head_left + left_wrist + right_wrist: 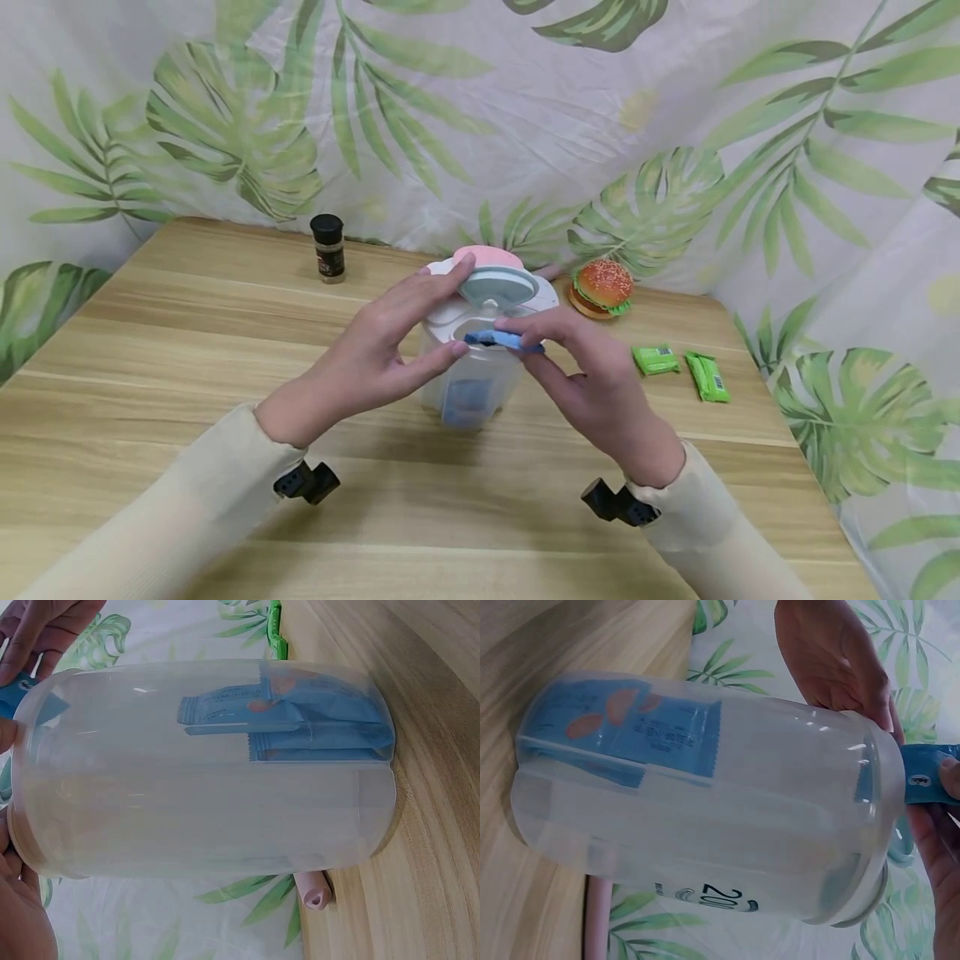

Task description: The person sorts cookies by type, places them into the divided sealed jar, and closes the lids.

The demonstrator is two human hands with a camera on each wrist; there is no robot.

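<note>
A clear storage container (431,358) with a white lid stands upright on the table, one lid flap (500,286) raised. My right hand (592,375) pinches a blue snack packet (510,338) between thumb and fingers, over the opening. In the right wrist view part of this packet (922,774) is inside the rim. My left hand (375,342) holds the lid's left side, index finger by the raised flap and thumb at the rim beside the packet. Several blue packets (322,716) lie at the bottom of one compartment; the compartment beside it looks empty.
Two green packets (656,360) lie to the right on the wooden table (187,358). A toy hamburger (602,288) sits behind them, and a black-capped seasoning jar (328,250) stands at the back left. Behind the container lies a pink cylinder (313,891). A leaf-print curtain (525,125) hangs behind.
</note>
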